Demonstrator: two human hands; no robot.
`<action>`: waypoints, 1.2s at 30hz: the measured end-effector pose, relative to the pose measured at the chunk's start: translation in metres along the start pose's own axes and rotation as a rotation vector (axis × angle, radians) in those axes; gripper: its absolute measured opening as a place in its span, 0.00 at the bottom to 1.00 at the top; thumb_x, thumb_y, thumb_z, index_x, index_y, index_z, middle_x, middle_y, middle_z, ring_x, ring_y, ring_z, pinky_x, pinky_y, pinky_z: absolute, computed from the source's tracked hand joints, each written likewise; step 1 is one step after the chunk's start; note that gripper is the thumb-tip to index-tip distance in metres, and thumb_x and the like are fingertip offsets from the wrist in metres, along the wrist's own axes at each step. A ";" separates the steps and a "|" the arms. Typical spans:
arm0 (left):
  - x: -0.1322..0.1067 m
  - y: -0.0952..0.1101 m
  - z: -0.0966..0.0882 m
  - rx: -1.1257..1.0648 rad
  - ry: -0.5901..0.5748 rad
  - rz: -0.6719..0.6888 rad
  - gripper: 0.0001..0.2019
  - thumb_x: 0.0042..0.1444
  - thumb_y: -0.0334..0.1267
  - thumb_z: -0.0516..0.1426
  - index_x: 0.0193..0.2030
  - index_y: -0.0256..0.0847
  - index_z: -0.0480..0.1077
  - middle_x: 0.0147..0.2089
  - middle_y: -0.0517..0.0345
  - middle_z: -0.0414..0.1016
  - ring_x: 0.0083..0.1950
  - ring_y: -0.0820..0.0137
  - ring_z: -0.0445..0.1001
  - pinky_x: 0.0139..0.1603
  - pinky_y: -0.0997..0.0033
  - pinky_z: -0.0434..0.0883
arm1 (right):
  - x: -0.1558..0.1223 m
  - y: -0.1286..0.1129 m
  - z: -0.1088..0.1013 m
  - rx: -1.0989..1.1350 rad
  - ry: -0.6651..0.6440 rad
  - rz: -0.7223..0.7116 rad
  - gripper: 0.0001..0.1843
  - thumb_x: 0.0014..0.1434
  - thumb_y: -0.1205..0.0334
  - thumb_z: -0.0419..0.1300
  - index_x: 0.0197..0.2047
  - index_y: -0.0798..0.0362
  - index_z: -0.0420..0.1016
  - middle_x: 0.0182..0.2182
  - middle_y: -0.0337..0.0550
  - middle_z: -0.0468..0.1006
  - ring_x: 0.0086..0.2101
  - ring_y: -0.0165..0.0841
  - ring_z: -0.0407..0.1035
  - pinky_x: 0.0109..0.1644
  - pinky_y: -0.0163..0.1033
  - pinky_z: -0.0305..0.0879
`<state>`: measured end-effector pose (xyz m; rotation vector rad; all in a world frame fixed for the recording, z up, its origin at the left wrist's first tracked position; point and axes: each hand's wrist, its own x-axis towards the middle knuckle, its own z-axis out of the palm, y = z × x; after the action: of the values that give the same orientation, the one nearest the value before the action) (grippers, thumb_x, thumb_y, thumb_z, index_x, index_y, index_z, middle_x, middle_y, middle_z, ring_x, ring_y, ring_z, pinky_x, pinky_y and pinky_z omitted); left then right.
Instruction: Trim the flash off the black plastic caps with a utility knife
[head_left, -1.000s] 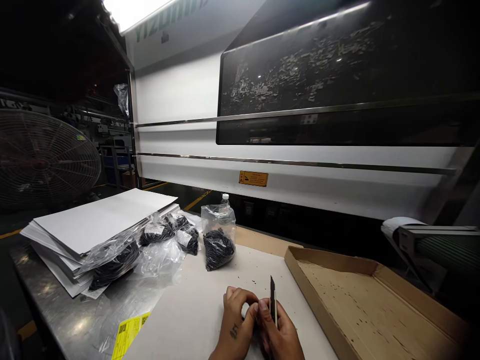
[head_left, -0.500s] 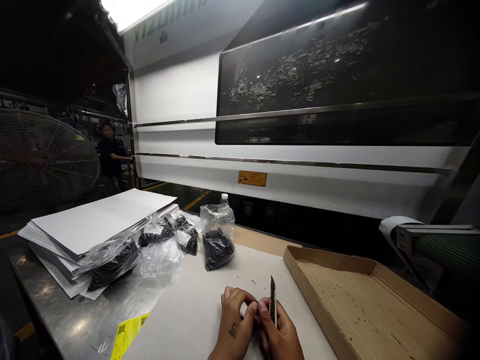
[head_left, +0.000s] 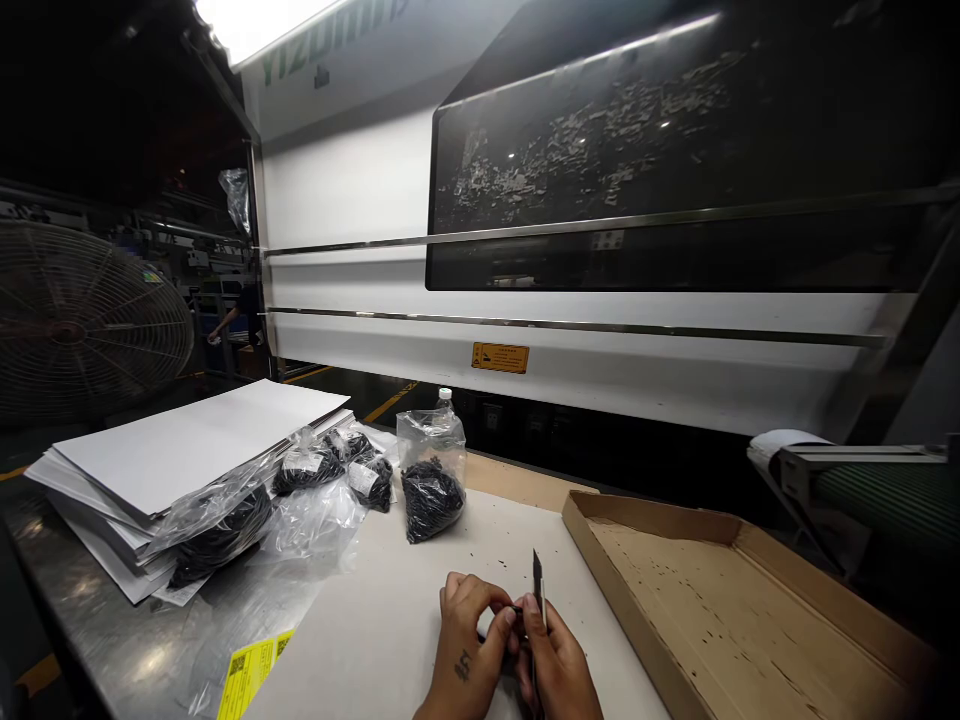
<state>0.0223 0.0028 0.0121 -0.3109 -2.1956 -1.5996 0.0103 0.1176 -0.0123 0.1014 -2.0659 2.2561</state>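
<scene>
My left hand (head_left: 469,645) is closed, with thumb and index finger pinching a small black part (head_left: 518,609) whose shape is mostly hidden by the fingers. My right hand (head_left: 559,655) is wrapped round a utility knife (head_left: 537,580), its dark blade pointing up and away from me. The right thumb lies along the knife, close to the small part and the left fingertips. Both hands are just above a pale board (head_left: 360,620) on the table. Beyond them stands a clear plastic bag (head_left: 433,490) filled with small black pieces.
On the left lie a stack of white sheets (head_left: 202,440) and several bags of black parts (head_left: 225,530). A yellow label (head_left: 251,675) is on the metal table (head_left: 97,620). To the right is a shallow cardboard tray (head_left: 720,610) with black scraps. A bottle (head_left: 445,398) stands behind; a person (head_left: 246,310) is beyond.
The right thumb and knife have shifted slightly, and more of the small black part shows between the fingers. In the background the person has moved, now partly hidden behind the machine's edge.
</scene>
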 end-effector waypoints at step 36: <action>0.000 -0.005 0.001 -0.080 0.006 -0.088 0.10 0.63 0.41 0.53 0.34 0.41 0.72 0.37 0.55 0.71 0.46 0.62 0.66 0.49 0.62 0.63 | -0.006 -0.010 0.005 0.095 -0.007 -0.024 0.27 0.55 0.36 0.62 0.40 0.52 0.64 0.22 0.33 0.65 0.14 0.22 0.51 0.14 0.27 0.46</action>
<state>0.0205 0.0025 0.0076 -0.2351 -2.1725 -1.7364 0.0175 0.1133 -0.0027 0.1395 -1.9500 2.3420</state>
